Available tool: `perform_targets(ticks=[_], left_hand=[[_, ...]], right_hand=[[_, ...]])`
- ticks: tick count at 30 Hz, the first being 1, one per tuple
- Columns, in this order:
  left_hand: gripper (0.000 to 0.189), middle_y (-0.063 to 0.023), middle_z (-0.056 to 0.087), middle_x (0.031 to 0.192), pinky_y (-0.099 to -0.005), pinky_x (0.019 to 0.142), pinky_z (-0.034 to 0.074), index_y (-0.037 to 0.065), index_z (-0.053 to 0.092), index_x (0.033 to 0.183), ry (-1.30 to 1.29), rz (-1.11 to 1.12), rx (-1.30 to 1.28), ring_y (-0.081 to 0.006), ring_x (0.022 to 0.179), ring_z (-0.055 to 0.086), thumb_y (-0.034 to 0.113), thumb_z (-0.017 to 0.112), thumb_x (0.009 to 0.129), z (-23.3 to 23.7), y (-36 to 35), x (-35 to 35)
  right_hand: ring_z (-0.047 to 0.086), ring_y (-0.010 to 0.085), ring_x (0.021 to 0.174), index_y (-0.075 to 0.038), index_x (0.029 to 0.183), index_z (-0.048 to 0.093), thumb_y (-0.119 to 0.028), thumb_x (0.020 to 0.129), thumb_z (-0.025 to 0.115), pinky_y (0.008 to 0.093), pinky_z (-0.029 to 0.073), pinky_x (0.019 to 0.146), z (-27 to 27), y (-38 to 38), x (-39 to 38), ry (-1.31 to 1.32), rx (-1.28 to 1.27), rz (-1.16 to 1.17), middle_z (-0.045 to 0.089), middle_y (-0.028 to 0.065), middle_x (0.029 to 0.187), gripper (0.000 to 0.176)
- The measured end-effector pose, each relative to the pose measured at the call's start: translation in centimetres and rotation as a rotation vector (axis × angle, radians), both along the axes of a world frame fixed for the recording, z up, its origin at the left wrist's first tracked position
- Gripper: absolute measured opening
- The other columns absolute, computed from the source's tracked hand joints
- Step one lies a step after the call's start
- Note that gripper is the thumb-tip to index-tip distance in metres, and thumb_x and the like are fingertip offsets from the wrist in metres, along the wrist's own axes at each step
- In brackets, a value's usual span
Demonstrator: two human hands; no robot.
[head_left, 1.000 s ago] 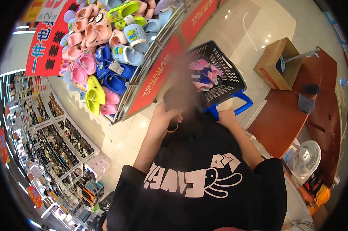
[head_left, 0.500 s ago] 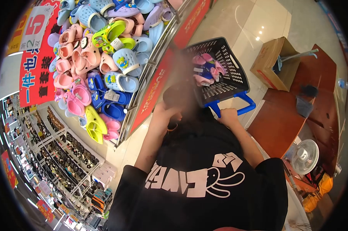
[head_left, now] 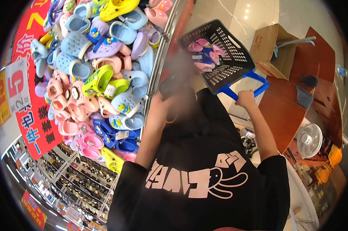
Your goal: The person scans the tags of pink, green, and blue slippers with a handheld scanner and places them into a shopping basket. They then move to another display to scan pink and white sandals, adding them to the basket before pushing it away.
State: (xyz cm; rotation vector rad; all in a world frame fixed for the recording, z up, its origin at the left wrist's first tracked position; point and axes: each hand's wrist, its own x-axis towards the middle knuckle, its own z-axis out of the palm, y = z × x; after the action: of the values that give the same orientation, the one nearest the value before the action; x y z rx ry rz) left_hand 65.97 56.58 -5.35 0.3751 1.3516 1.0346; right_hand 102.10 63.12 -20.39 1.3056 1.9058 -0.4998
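My right hand (head_left: 246,98) is wrapped around the blue handle (head_left: 263,85) of a black shopping basket (head_left: 235,57). Inside the basket lie several pink clogs (head_left: 199,44) and a blue clog (head_left: 206,56). My left hand (head_left: 160,107) is raised in front of my black T-shirt, near the edge of the clog display. Its fingers look curled against a dark shape (head_left: 174,86), but a blurry smudge covers this area and I cannot make out what it is. Left of that hand, a large heap of clogs (head_left: 75,44) in blue, pink, yellow and green fills the display.
A metal rail (head_left: 162,46) edges the display. Red price signs (head_left: 39,134) hang at the left, with shoe racks (head_left: 77,181) beyond. To the right stand an open cardboard box (head_left: 272,48), reddish-brown panels (head_left: 316,61) and a white fan (head_left: 309,140).
The view has shifted, so the clog heap appears lower and more of it shows. The basket and my right hand now sit farther right relative to my body. Both hands keep their closed poses.
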Motion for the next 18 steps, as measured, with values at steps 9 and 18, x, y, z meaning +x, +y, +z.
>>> perform_targets(ticks=[9, 18], left_hand=[[0.018, -0.0082, 0.062, 0.076, -0.0281, 0.059, 0.047, -0.002, 0.061, 0.098, 0.107, -0.046, -0.107, -0.0144, 0.062, 0.059, 0.007, 0.064, 0.083, -2.2, 4.2, -0.5], [0.035, -0.0236, 0.066, 0.102, -0.0428, 0.083, 0.05, -0.002, 0.064, 0.104, 0.766, -0.355, -0.192, -0.0383, 0.098, 0.063, 0.02, 0.073, 0.079, -11.3, 2.9, 4.2]], right_hand=[[0.069, 0.0257, 0.082, -0.012, 0.076, 0.074, -0.022, 0.066, 0.071, 0.0421, 0.044, 0.09, -2.0, 11.5, 7.3, -0.141, 0.12, 0.22, 0.072, 0.0085, 0.079, 0.015], [0.068, 0.0233, 0.087, -0.012, 0.08, 0.076, -0.015, 0.081, 0.059, 0.0391, 0.037, 0.101, -3.8, 22.7, 13.8, -0.314, 0.214, 0.334, 0.072, 0.0085, 0.083, 0.017]])
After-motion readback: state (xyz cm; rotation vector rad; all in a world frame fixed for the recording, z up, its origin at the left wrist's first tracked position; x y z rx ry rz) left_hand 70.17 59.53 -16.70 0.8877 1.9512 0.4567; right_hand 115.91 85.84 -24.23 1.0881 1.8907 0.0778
